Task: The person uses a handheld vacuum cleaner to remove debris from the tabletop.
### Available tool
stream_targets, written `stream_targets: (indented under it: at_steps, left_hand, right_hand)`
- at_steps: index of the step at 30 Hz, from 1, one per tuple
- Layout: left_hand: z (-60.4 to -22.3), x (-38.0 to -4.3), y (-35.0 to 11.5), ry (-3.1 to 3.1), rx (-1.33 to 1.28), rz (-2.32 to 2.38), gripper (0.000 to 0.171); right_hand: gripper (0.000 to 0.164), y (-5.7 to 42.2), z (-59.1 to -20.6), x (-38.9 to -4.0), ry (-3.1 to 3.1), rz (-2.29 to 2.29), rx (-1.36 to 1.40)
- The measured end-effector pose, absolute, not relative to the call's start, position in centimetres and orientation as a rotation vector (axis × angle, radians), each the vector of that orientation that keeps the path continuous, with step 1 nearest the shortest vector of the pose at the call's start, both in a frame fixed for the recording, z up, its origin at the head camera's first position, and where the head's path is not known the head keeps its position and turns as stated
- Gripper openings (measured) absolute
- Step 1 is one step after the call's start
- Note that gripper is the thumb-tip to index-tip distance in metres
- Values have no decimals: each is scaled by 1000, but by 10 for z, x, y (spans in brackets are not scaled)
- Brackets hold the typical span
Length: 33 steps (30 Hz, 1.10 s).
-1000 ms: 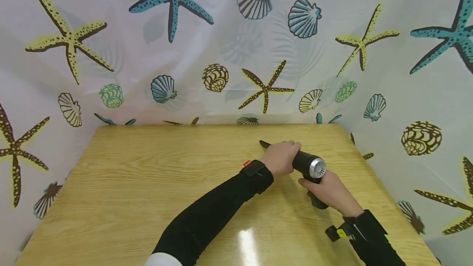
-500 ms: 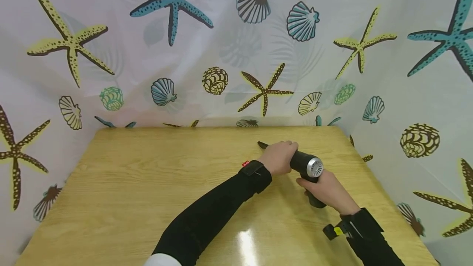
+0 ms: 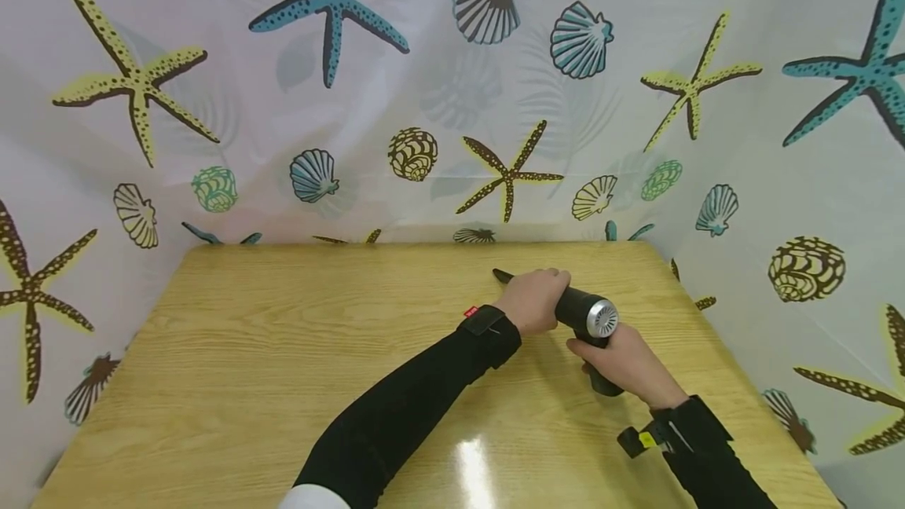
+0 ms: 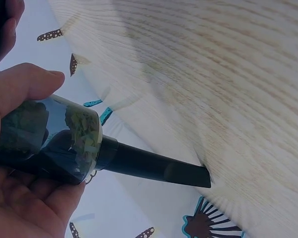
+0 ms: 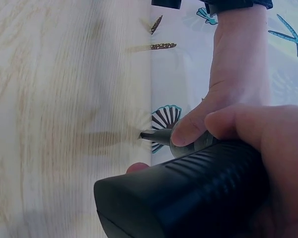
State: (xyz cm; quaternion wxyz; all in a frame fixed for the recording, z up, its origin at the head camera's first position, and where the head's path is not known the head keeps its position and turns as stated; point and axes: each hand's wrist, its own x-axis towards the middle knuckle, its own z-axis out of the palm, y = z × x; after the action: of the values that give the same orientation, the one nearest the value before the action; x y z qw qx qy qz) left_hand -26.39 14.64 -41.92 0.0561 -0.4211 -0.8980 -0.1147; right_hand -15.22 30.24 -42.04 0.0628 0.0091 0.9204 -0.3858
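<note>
Both hands hold a black handheld vacuum cleaner (image 3: 576, 306) above the right half of the wooden table. My left hand (image 3: 535, 301) grips its front part, with the thumb and fingers around the clear dust cup (image 4: 84, 131). Green and pale scraps show inside that cup. From it a narrow black nozzle (image 4: 159, 166) points away, its tip close to the tabletop; I cannot tell whether it touches. My right hand (image 3: 632, 364) is wrapped around the ribbed handle (image 5: 184, 193), which slants down below the body. A silver vented cap (image 3: 603, 319) faces back toward me.
The pale wooden table (image 3: 283, 352) stretches left of the hands. A white curtain (image 3: 396, 85) printed with starfish and shells stands behind it and along both sides. A wrist camera (image 3: 632, 442) juts out under the right wrist.
The head view has shifted slightly. Both hands keep their holds, and the vacuum cleaner has barely moved.
</note>
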Motion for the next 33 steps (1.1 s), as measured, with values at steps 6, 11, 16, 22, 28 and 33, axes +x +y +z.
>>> stream_targets:
  at_steps: [6, 11, 16, 22, 28, 33]
  left_hand:
    - [-420, -262, 145, -2728, -1271, -306, 45]
    - [-419, -259, 143, -2743, -1278, -277, 46]
    - [-417, -256, 141, -2755, -1277, -275, 47]
    - [-416, -252, 140, -2744, -1286, -244, 48]
    - [-416, -248, 138, -2725, -1274, -215, 49]
    - [-416, -245, 136, -2726, -1268, -207, 47]
  right_hand:
    - [63, 301, -421, -151, 2756, -1173, 14]
    - [66, 299, -419, -145, 2721, -1222, -8]
    - [67, 296, -418, -141, 2689, -1322, -55]
    - [68, 297, -422, -138, 2679, -1332, -62]
    - [67, 298, -424, -139, 2677, -1337, -62]
    - [67, 297, -426, -137, 2676, -1345, -77]
